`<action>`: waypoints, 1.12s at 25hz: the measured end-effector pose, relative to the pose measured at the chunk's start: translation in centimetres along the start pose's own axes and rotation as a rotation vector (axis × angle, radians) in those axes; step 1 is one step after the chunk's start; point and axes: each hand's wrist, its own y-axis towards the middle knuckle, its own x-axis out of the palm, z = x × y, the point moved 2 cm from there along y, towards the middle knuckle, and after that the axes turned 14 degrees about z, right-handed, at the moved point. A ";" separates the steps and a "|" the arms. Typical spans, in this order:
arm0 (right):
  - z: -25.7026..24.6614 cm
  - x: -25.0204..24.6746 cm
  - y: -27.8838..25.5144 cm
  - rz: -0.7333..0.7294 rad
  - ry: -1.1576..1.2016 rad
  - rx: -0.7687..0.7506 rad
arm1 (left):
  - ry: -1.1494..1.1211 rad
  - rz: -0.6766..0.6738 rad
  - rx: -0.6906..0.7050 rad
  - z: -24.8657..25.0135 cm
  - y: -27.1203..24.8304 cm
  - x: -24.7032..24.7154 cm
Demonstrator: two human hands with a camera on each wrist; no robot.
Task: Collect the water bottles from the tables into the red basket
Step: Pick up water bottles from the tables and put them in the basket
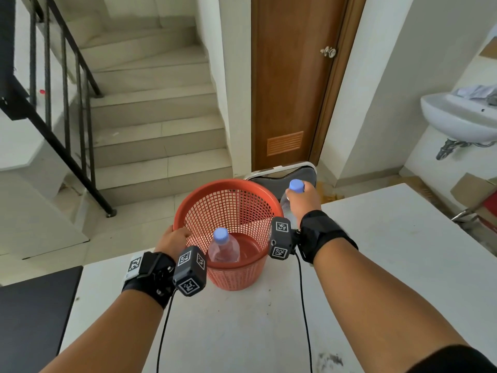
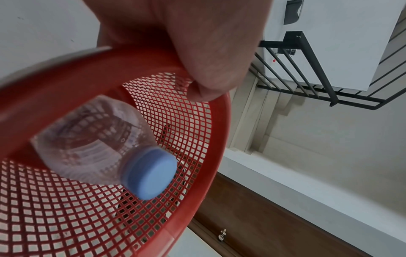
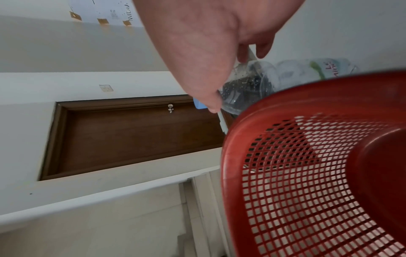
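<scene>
- The left hand gripped the near-left rim of the basket, thumb hooked over the rim to the inside, steadying it.
- The basket stood upright on the table, close to its far edge and toward the far-left corner.
- One bottle was already inside, leaning on the basket floor with its blue cap up; that part of the job looked done.
- The right hand held a second bottle near the neck, fingers wrapped just under its cap, just outside the basket's right rim and about level with it.
- The right wrist view showed that second bottle beyond the rim, not yet over the opening.
- As a judgement: one bottle was collected, one was in hand and still had to be carried over the rim and let go.
- No other bottle showed on the visible stretch of table; whether more waited on other tables could not be told.
</scene>
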 end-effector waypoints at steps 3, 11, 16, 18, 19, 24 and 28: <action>-0.8 1.1 -4.3 -0.066 0.060 -0.022 | -0.008 0.044 -0.072 -4.1 -2.2 -3.1; -10.0 4.5 -17.8 -0.343 0.378 -0.296 | -0.109 0.220 -0.203 -11.4 -3.5 -14.2; -13.1 8.0 -26.0 -0.501 0.500 -0.333 | -0.128 0.296 -0.250 -14.6 -1.3 -21.7; -13.5 10.2 -29.7 -0.584 0.493 -0.350 | -0.131 0.350 -0.263 -15.5 -0.5 -25.1; -13.3 11.6 -31.7 -0.633 0.469 -0.356 | -0.136 0.386 -0.275 -16.0 -0.1 -26.8; -10.0 17.9 -39.6 -0.860 0.267 -0.312 | -0.171 0.450 -0.319 -18.5 0.9 -33.1; -7.8 23.4 -42.4 -0.733 0.009 -0.489 | -0.313 0.430 -0.361 -19.4 3.1 -36.3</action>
